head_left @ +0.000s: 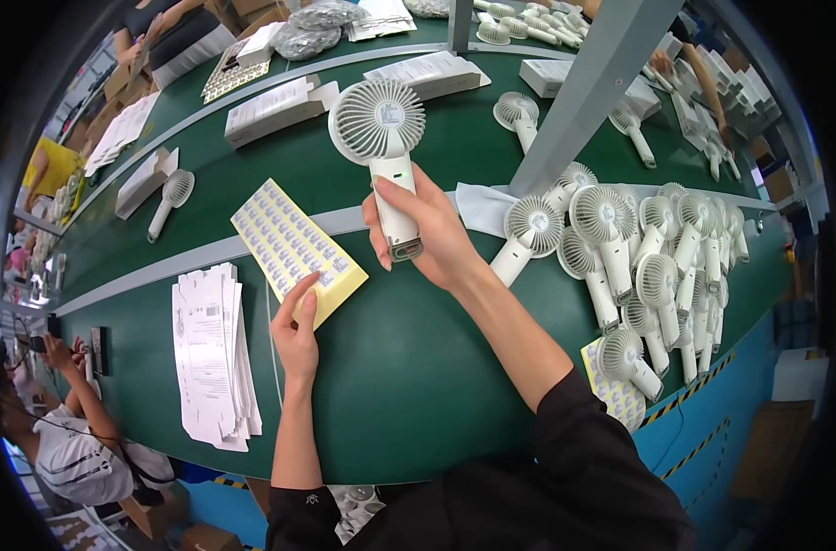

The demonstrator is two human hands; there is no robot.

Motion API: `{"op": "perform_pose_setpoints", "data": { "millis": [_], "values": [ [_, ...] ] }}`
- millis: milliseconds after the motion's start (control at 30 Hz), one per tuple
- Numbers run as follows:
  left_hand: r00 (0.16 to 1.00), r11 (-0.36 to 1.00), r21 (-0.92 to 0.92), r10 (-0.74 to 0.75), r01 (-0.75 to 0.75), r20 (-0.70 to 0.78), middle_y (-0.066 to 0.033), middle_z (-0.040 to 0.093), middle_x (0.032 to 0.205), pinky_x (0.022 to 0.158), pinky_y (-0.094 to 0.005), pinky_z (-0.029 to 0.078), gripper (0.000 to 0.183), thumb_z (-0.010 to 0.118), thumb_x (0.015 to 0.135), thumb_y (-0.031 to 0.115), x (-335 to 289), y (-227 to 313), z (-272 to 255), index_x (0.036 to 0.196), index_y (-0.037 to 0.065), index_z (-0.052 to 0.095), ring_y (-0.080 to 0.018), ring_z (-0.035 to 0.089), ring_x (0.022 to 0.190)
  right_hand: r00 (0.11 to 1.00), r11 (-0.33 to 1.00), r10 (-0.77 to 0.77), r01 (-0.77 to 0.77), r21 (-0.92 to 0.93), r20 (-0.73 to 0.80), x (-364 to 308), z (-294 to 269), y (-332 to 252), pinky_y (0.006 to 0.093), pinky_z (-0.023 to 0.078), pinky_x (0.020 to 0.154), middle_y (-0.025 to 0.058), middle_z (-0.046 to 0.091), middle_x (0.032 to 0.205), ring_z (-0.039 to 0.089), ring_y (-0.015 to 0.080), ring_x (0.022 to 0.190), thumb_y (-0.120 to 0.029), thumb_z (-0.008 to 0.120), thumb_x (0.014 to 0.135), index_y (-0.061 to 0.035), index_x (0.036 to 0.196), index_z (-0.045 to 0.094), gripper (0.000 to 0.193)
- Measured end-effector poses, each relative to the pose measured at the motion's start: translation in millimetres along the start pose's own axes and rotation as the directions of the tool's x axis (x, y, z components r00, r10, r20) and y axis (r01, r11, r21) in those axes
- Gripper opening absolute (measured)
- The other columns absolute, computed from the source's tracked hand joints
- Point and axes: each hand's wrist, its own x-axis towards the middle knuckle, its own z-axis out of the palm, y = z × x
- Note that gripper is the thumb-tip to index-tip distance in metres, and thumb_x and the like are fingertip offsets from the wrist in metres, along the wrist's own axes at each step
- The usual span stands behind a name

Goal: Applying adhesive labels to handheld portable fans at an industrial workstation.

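Observation:
My right hand (429,225) is closed around the handle of a white handheld fan (395,197), raised above the green table. The round grille of that fan points up, with a grey mark at its centre and a small green light on the handle. Below and to the left lies a pale yellow sheet of small grey stickers (294,241). My left hand (296,335) rests at the sheet's near edge, its index finger stretched onto the lower stickers and the thumb apart from it. Its other fingers are partly hidden.
At the right, many white fans (652,248) lie heaped beside a grey post (592,101). Flat white cartons (211,358) are stacked at the left. Beyond a grey rail stand white boxes (275,112) and a fan (172,197). Other people work at the left and far side.

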Motion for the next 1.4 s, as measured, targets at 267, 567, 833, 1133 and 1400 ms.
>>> {"op": "perform_pose_setpoints", "data": {
  "millis": [267, 567, 833, 1133, 1400],
  "values": [
    [1.0, 1.0, 0.019, 0.011, -0.011, -0.005, -0.0097, 0.073, 0.12, 0.102, -0.0283, 0.044, 0.031, 0.061, 0.104, 0.021, -1, 1, 1, 0.125, 0.001, 0.072, -0.0158, 0.062, 0.112, 0.999, 0.999, -0.015, 0.016, -0.03, 0.045, -2, 5, -3, 0.0321, 0.05, 0.045, 0.0102, 0.064, 0.085, 0.063, 0.0177, 0.056, -0.023, 0.061, 0.104, -0.004, 0.12, 0.047, 0.029],
    [1.0, 1.0, -0.022, -0.013, 0.013, -0.003, -0.0087, 0.074, 0.116, 0.097, -0.0273, 0.047, 0.03, 0.062, 0.104, 0.021, -1, -2, 1, 0.122, 0.0, 0.074, -0.0139, 0.063, 0.109, 0.886, 0.95, -0.05, -0.1, -0.296, -0.462, 9, -19, 27, 0.0319, 0.051, 0.048, 0.0085, 0.063, 0.086, 0.063, 0.0159, 0.063, -0.027, 0.065, 0.101, 0.0016, 0.117, 0.049, 0.036],
    [0.999, 0.996, -0.09, -0.002, 0.006, 0.045, -0.0088, 0.074, 0.115, 0.096, -0.0269, 0.048, 0.029, 0.062, 0.104, 0.02, 1, -3, 3, 0.12, 0.0, 0.074, -0.0136, 0.064, 0.107, 0.867, 0.981, -0.176, 0.112, -0.161, -0.466, 55, -66, 41, 0.037, 0.055, 0.086, 0.0122, 0.062, 0.105, 0.066, 0.0208, 0.089, -0.033, 0.064, 0.101, 0.0057, 0.126, 0.05, 0.049],
    [0.997, 0.998, -0.055, -0.009, 0.013, 0.078, -0.0107, 0.076, 0.112, 0.095, -0.0301, 0.05, 0.027, 0.062, 0.104, 0.02, 2, -5, 4, 0.118, 0.001, 0.074, -0.0159, 0.067, 0.107, 0.781, 0.283, -0.623, 0.168, -0.944, -0.048, 72, 5, 63, 0.0442, 0.041, 0.106, 0.0214, 0.053, 0.129, 0.054, 0.0369, 0.122, -0.018, 0.067, 0.097, 0.0015, 0.126, 0.056, 0.036],
    [0.999, 0.998, 0.038, 0.048, -0.049, 0.013, -0.0213, 0.075, 0.104, 0.085, -0.0398, 0.057, 0.025, 0.062, 0.101, 0.021, 7, -17, 13, 0.117, 0.006, 0.073, -0.0383, 0.073, 0.099, 0.933, 0.36, -0.269, 0.328, -0.873, 0.24, 176, 72, 166, 0.0429, 0.054, 0.079, 0.0196, 0.067, 0.095, 0.069, 0.0338, 0.085, -0.017, 0.065, 0.095, 0.0023, 0.105, 0.064, 0.021]
  ]
}}
